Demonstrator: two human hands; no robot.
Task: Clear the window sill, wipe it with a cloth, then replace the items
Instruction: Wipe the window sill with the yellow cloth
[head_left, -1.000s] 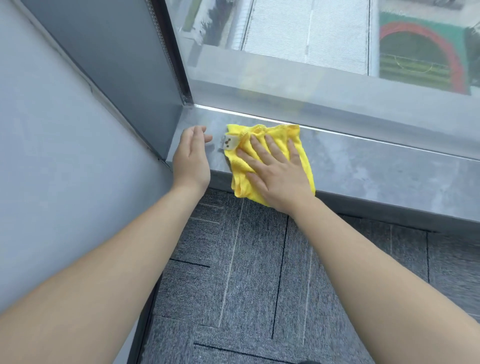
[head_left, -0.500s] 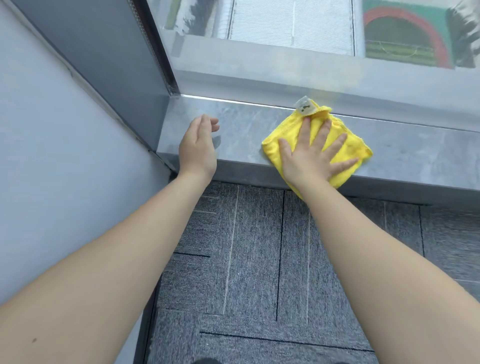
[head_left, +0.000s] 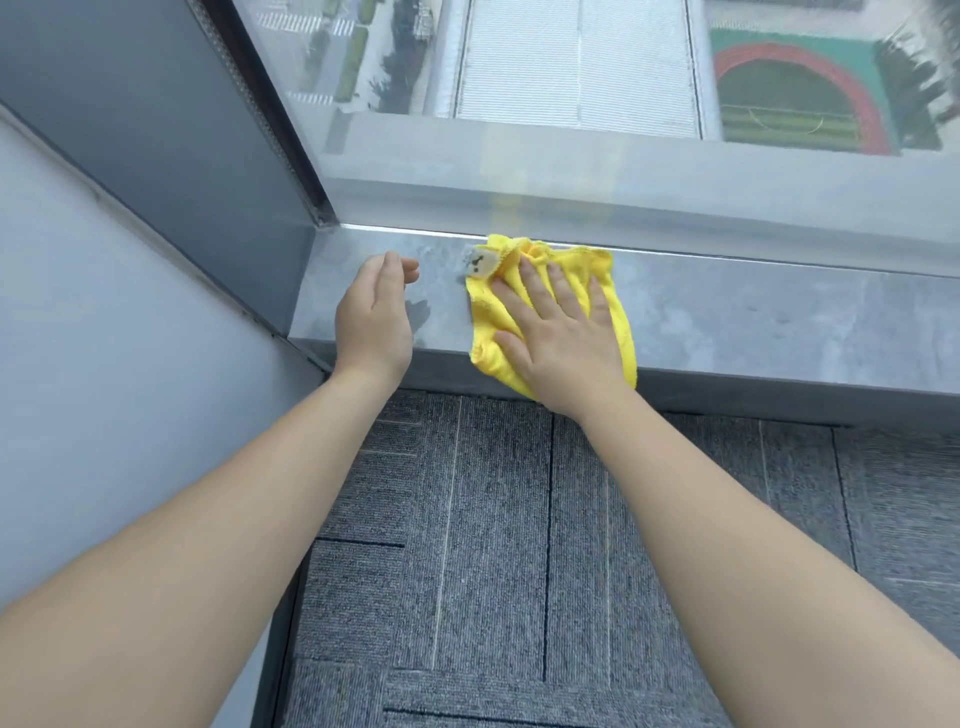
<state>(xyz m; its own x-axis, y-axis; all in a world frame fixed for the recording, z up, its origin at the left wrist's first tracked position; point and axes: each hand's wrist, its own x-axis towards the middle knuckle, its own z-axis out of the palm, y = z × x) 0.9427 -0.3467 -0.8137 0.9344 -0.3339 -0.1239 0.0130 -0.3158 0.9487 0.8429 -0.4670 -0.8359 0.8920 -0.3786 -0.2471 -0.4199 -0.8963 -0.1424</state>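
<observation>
A yellow cloth (head_left: 613, 291) with a small white label lies crumpled on the grey stone window sill (head_left: 779, 317), partly hanging over its front edge. My right hand (head_left: 561, 338) presses flat on the cloth with fingers spread. My left hand (head_left: 371, 317) rests on the sill's front edge near the left corner, fingers together and slightly curled, holding nothing. No other items stand on the visible part of the sill.
The window glass (head_left: 571, 104) rises directly behind the sill. A dark grey frame panel (head_left: 156, 130) and a pale wall (head_left: 104, 364) close off the left end. Grey carpet tiles (head_left: 493, 545) cover the floor below.
My right hand has slid the cloth back to the left along the sill, toward my left hand. My left hand has stayed near the left corner.
</observation>
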